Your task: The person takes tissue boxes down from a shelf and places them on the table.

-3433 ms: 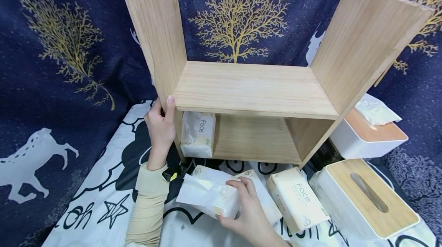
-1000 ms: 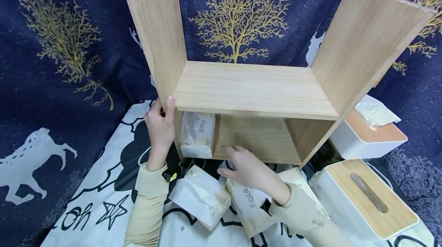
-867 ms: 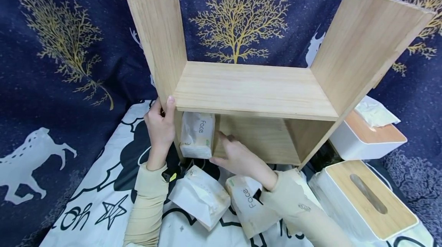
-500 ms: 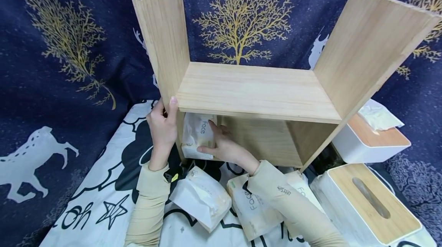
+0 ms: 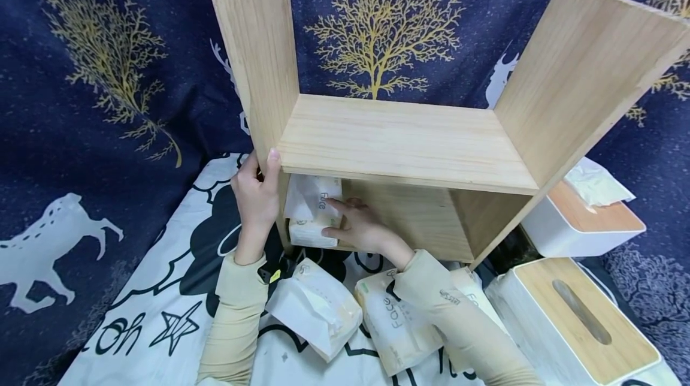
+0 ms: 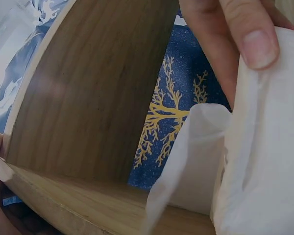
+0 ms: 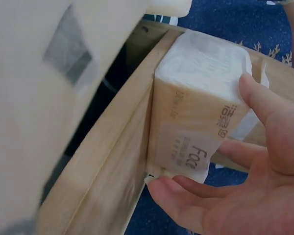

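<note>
A pale wooden shelf (image 5: 404, 140) stands in the middle of the head view. My left hand (image 5: 257, 203) grips its left side panel, thumb over the front edge. Inside the lower compartment, against the left wall, stands a tissue pack (image 5: 312, 233) marked "Face", a loose white sheet hanging from it. My right hand (image 5: 366, 230) holds the right side of that pack, with thumb low at the front and index finger higher up. In the right wrist view the thumb lies at the edge of the pack (image 7: 201, 63), other fingers bent below it.
In front of the shelf lie two tissue packs (image 5: 323, 308) on the patterned sheet (image 5: 167, 278), with another partly behind the right sleeve. At right are a wooden-lidded tissue box (image 5: 530, 281) and a white tissue box (image 5: 582, 242) with a tissue sticking out. A navy cloth (image 5: 135, 44) hangs behind.
My right hand set a tissue pack down on the sheet, then reached into the lower compartment to the upright pack. That pack's loose sheet now hangs further forward. My left hand stayed on the panel.
</note>
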Motion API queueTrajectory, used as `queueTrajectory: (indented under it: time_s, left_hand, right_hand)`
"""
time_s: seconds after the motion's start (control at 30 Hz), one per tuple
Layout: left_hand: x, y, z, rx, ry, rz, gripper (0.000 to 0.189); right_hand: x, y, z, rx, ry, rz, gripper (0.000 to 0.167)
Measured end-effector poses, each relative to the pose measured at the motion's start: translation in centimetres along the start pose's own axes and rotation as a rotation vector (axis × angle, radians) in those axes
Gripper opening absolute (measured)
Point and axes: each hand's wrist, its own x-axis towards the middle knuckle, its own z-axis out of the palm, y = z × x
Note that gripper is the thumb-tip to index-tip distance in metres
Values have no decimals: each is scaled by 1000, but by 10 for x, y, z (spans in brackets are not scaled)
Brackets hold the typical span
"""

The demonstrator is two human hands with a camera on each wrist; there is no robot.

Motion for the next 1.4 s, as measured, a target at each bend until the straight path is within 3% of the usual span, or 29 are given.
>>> queueTrajectory:
  time_s: [0.5,0.8,0.97,1.1,1.23,1.4]
  left_hand:
    - [-1,0,1,0,-8,-7,41]
    - [0,-1,2,11,-6,-3,40]
    - [-1,0,1,10,-18,-12,41]
    - [-2,0,0,5,-19,-15,41]
    - [-2,1,0,5,-26,-17,42]
    - [-2,1,0,9,-24,-11,42]
  right_hand:
    - [-6,31,-19,53,65,34,79]
    - [-8,48,-22,71,79,28,65]
    - [-7,55,-23,107,145,-20,52]
    - [-6,57,-21,100,200,0,46]
    - [-7,55,-17,122,207,41,61]
    - [-8,39,-7,205,172,137,106]
